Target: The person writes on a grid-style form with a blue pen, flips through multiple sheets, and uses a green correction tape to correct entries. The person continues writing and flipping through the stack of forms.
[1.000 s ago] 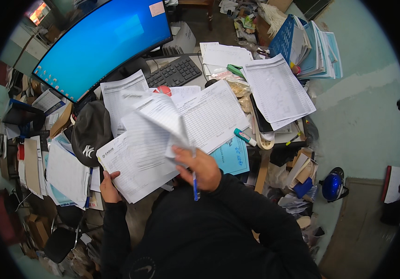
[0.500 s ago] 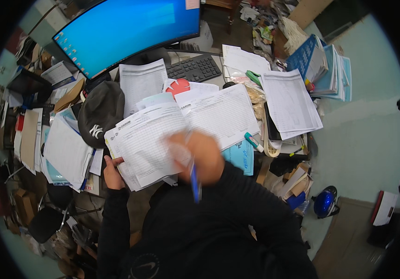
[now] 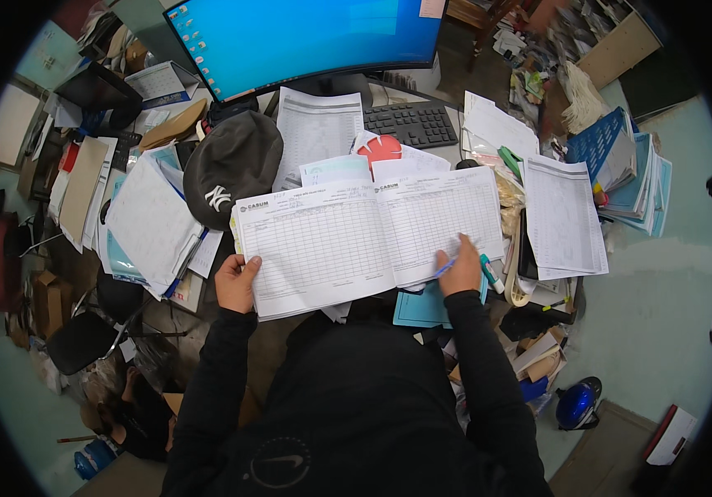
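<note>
An open record book (image 3: 319,253) with printed grid tables lies spread in front of me, overhanging the near edge of the desk. My left hand (image 3: 237,283) grips its lower left edge, thumb on top of the page and the other fingers partly hidden. My right hand (image 3: 460,267) is at the lower right page, closed around a blue pen (image 3: 445,267) whose tip points left over the paper. A green and white marker-like tube (image 3: 491,274) lies just right of that hand. Below the right page a light blue booklet (image 3: 420,307) sticks out.
A dark cap (image 3: 234,166) sits at the book's upper left. Behind are a monitor (image 3: 306,41), a black keyboard (image 3: 411,124) and loose printed sheets (image 3: 319,137). Paper piles (image 3: 157,219) stand at left, another sheet (image 3: 565,215) and blue folders (image 3: 633,170) at right.
A page has been turned and the book now lies flatter. My right hand has moved from over its middle to the lower right page, with the pen. The view has shifted.
</note>
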Motion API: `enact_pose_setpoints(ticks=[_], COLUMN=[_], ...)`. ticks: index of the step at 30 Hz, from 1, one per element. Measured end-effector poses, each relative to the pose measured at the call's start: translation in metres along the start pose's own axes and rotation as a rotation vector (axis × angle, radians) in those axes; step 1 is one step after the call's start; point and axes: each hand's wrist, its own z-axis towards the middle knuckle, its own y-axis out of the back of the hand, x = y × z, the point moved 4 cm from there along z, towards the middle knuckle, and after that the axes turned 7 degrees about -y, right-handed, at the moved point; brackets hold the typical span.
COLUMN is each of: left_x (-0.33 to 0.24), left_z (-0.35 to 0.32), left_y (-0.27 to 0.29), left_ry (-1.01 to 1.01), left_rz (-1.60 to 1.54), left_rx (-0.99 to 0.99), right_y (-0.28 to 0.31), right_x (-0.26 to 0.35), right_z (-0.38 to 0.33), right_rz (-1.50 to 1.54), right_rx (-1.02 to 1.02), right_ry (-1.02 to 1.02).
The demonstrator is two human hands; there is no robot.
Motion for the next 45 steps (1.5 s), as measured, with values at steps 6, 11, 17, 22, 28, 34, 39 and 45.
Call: enact_pose_setpoints(ticks=[6,11,17,22,28,34,39,45], left_x=[0.001,-0.002,0.001,0.004,0.0,0.003,0.004,0.005], left_z=[-0.003,-0.004,-0.001,-0.001,0.002,0.003,0.002,0.001], left_y=[0.002,0.004,0.006,0.01,0.007,0.013,0.012,0.015], left_ry=[-0.053,-0.065,-0.088,-0.054,-0.05,-0.05,-0.06,-0.039], left_rz=[0.033,0.089,0.074,0.054,0.069,0.068,0.023,-0.014], left_rx=[-0.07,-0.072,-0.061,-0.068,-0.039,-0.034,-0.024,-0.076], right_y=[0.01,0.0,-0.004,0.052,0.117,0.104,0.036,0.015], right_x=[-0.048,-0.049,-0.032,0.06,0.146,0.122,0.083,0.09], right_z=[0.012,0.004,-0.008,-0.028,-0.049,-0.028,-0.03,-0.047], right_rz=[-0.283,-0.36,0.003,0.497,0.867,0.797,0.504,0.427], right_rx=[0.098,0.083,-0.154,-0.167,0.232,0.147,0.252,0.513], right_ry=[-0.247,-0.282,-0.141,0.236,0.836,0.345,0.116,0.233])
